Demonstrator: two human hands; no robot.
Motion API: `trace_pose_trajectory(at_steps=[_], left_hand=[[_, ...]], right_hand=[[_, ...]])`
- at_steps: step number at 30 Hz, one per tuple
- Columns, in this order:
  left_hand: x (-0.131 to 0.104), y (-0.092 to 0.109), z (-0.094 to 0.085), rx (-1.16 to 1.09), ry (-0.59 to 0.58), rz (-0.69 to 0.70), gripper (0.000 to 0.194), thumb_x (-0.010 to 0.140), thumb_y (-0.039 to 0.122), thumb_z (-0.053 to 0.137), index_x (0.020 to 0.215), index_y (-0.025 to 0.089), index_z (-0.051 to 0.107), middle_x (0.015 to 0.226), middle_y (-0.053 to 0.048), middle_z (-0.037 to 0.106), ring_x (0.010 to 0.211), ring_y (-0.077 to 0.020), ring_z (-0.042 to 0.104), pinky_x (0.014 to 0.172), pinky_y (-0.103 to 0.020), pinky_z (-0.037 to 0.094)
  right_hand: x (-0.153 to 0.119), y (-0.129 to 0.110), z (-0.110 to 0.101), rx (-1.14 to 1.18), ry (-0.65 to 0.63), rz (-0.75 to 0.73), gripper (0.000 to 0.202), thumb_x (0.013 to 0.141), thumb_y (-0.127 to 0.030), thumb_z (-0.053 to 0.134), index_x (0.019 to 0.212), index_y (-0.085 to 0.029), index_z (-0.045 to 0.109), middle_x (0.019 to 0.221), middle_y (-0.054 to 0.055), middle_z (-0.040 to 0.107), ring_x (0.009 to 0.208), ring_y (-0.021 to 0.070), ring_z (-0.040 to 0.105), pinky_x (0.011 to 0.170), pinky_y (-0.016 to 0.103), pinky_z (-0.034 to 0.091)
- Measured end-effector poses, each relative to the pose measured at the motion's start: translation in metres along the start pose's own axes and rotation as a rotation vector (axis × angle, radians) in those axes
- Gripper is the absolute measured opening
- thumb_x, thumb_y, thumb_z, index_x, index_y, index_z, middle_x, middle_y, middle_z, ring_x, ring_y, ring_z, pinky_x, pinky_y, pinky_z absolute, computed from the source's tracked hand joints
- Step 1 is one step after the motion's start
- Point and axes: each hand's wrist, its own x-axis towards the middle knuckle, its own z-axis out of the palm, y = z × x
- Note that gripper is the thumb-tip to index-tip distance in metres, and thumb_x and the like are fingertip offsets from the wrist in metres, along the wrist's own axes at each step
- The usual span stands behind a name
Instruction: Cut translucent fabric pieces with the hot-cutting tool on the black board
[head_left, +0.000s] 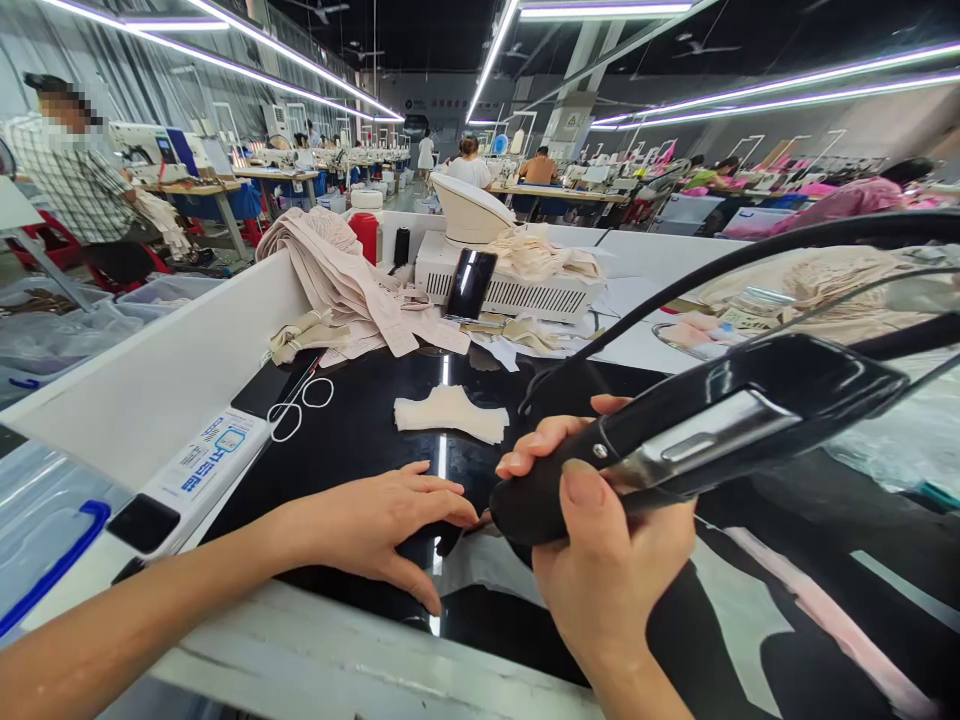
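Observation:
My right hand [615, 560] is wrapped round a black handheld tool [697, 430] with a silver lever and a cable at its rear. Its rounded front end points left, close to the fingertips of my left hand [375, 525]. That left hand rests palm down over the glossy black work surface [345, 450], fingers spread, with nothing visible in it. Beyond both hands lies a cream shaped fabric piece [451, 414], flat on the black surface. What is under the tool's front end is partly hidden by the tool and my fingers.
Beige fabric strips [360, 290] are heaped at the back left, near a white device [510, 285] with a phone [471, 284] leaning on it. A white box [202, 480] and looped white cord [300, 405] lie left. A black cable arches at right. People sit farther off.

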Motion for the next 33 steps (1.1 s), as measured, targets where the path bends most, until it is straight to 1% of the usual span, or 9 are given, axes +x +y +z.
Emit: trace_pose_trajectory(at_steps=[3, 9, 13, 16, 19, 22, 27, 31, 33], left_hand=[[0.000, 0.000, 0.000, -0.009, 0.015, 0.006, 0.061, 0.083, 0.034, 0.082, 0.135, 0.022, 0.051, 0.135, -0.013, 0.064, 0.142, -0.0304, 0.048, 0.122, -0.062, 0.024], [0.001, -0.001, 0.000, 0.006, 0.025, 0.021, 0.066, 0.081, 0.038, 0.084, 0.136, 0.023, 0.051, 0.138, -0.013, 0.062, 0.139, -0.0289, 0.051, 0.123, -0.058, 0.023], [0.001, -0.001, 0.000, 0.029, 0.031, 0.033, 0.064, 0.081, 0.038, 0.083, 0.135, 0.023, 0.052, 0.139, -0.011, 0.061, 0.138, -0.0279, 0.052, 0.124, -0.056, 0.023], [0.001, 0.000, 0.000, 0.032, 0.038, 0.042, 0.062, 0.080, 0.039, 0.084, 0.133, 0.023, 0.054, 0.141, -0.012, 0.059, 0.138, -0.0289, 0.052, 0.124, -0.056, 0.023], [0.001, 0.000, -0.001, 0.026, 0.040, 0.042, 0.059, 0.080, 0.040, 0.084, 0.130, 0.024, 0.055, 0.139, -0.011, 0.061, 0.137, -0.0295, 0.053, 0.123, -0.057, 0.024], [0.001, 0.000, -0.001, 0.028, 0.027, 0.042, 0.059, 0.081, 0.040, 0.083, 0.131, 0.024, 0.055, 0.140, -0.011, 0.061, 0.141, -0.0294, 0.049, 0.124, -0.057, 0.023], [0.001, -0.002, 0.000, 0.039, 0.022, 0.045, 0.074, 0.081, 0.041, 0.083, 0.144, 0.025, 0.048, 0.143, -0.012, 0.059, 0.143, -0.0304, 0.046, 0.125, -0.057, 0.021], [0.002, -0.005, 0.001, 0.025, 0.006, 0.043, 0.082, 0.077, 0.045, 0.086, 0.147, 0.025, 0.047, 0.150, -0.013, 0.052, 0.146, -0.0331, 0.042, 0.125, -0.057, 0.020], [0.002, -0.006, 0.001, 0.014, 0.008, 0.040, 0.084, 0.076, 0.048, 0.086, 0.146, 0.024, 0.047, 0.150, -0.013, 0.053, 0.146, -0.0334, 0.042, 0.125, -0.056, 0.020]], right_hand=[[-0.001, 0.002, -0.001, -0.020, -0.005, -0.002, 0.041, 0.082, -0.039, 0.078, 0.114, -0.027, 0.055, 0.080, -0.003, 0.064, 0.061, 0.0157, 0.062, 0.060, 0.034, 0.055], [-0.003, 0.000, 0.002, -0.023, 0.014, 0.004, 0.036, 0.084, -0.033, 0.075, 0.113, -0.026, 0.055, 0.076, -0.004, 0.065, 0.058, 0.0153, 0.061, 0.058, 0.034, 0.056], [-0.007, -0.004, 0.003, 0.016, -0.009, 0.022, 0.036, 0.084, -0.035, 0.075, 0.113, -0.026, 0.056, 0.077, -0.003, 0.064, 0.060, 0.0155, 0.062, 0.058, 0.033, 0.056], [-0.011, -0.004, 0.004, 0.036, -0.029, 0.013, 0.038, 0.084, -0.036, 0.077, 0.113, -0.025, 0.056, 0.078, -0.003, 0.065, 0.061, 0.0154, 0.062, 0.059, 0.033, 0.056], [-0.013, -0.004, 0.006, 0.023, -0.025, -0.001, 0.033, 0.086, -0.032, 0.074, 0.112, -0.024, 0.055, 0.077, -0.003, 0.065, 0.060, 0.0147, 0.061, 0.059, 0.032, 0.056], [-0.014, -0.005, 0.008, 0.036, -0.030, 0.007, 0.031, 0.087, -0.029, 0.072, 0.112, -0.024, 0.055, 0.077, -0.003, 0.065, 0.061, 0.0144, 0.062, 0.059, 0.031, 0.056], [-0.022, -0.006, 0.008, 0.116, -0.097, 0.020, 0.033, 0.088, -0.033, 0.073, 0.116, -0.025, 0.056, 0.081, -0.003, 0.064, 0.063, 0.0141, 0.061, 0.059, 0.032, 0.058], [-0.027, -0.004, 0.009, 0.090, -0.129, 0.008, 0.030, 0.090, -0.034, 0.072, 0.115, -0.026, 0.056, 0.080, -0.003, 0.064, 0.064, 0.0149, 0.062, 0.069, 0.039, 0.061], [-0.027, -0.004, 0.010, 0.075, -0.120, 0.016, 0.029, 0.091, -0.034, 0.071, 0.115, -0.027, 0.056, 0.080, -0.003, 0.065, 0.065, 0.0151, 0.063, 0.073, 0.040, 0.061]])
